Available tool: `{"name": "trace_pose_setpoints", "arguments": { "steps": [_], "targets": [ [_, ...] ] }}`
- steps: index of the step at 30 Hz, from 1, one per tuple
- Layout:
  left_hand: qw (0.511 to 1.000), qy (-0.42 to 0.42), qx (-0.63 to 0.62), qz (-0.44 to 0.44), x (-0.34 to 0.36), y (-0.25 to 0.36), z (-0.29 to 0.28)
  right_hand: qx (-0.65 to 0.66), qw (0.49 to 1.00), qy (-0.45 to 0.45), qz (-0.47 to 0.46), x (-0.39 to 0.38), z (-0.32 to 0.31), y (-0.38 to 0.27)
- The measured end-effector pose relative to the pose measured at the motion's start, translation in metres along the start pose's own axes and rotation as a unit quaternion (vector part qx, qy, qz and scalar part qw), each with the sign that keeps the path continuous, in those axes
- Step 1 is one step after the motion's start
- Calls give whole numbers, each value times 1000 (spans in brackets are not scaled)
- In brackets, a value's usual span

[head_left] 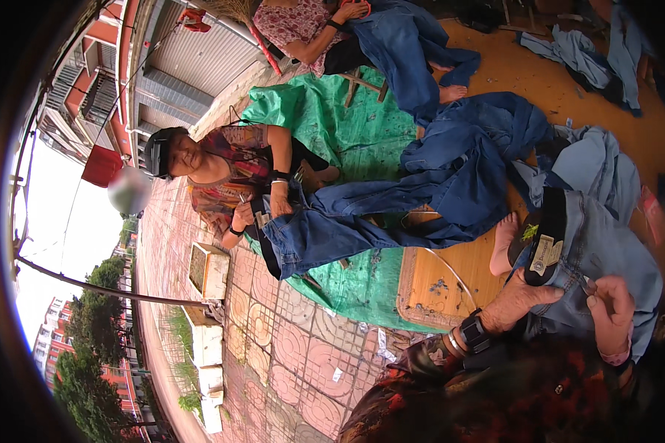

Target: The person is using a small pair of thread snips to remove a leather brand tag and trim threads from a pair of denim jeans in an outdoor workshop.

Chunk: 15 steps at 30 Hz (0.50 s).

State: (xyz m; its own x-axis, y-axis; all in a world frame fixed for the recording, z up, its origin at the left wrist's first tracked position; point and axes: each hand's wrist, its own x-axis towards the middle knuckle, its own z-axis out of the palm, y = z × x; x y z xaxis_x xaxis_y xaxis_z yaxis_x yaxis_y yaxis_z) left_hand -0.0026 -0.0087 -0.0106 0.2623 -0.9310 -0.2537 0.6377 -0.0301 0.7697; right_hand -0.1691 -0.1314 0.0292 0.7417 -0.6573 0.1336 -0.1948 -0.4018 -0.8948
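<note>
Your left hand [523,301] pinched the pale jeans [619,255] by the waistband [553,210] before you, your right hand [612,314] held a small metal tool [590,285] near it, and, with the label [547,255] in place, trimming there seemed unfinished.

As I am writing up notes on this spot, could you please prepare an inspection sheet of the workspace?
Surface: wooden board bearing dark scraps; green tarp; patterned paving.
Job's things: light-blue jeans with black waistband and pale label; small metal tool, exact kind unclear.
Clutter: dark-blue jeans heaped partly over the board; white litter on the paving.
Hands: left hand grips the waistband beside the label; right hand pinches the tool at the jeans.
Cables: thin dark lines outdoors at far left, too unclear to confirm as cables.
Surroundings: two co-workers, one in a dark cap, both handling dark-blue denim; grey shutter; trees.
</note>
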Motion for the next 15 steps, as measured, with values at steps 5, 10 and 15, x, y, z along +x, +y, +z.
{"name": "trace_pose_setpoints", "arguments": {
  "steps": [5, 10, 15],
  "targets": [
    [998, 18, -9, 57, 1, -5, -3, 24, 999, -9, 28, 3, 0, -3],
    [999, 28, -13, 23, 0, -6, -6, 49, 998, -11, 41, -1, -1, 3],
    [998, 46, -21, 36, 2, -14, -10, 51, 998, -20, 42, 1, -3, 2]
  ]
}}
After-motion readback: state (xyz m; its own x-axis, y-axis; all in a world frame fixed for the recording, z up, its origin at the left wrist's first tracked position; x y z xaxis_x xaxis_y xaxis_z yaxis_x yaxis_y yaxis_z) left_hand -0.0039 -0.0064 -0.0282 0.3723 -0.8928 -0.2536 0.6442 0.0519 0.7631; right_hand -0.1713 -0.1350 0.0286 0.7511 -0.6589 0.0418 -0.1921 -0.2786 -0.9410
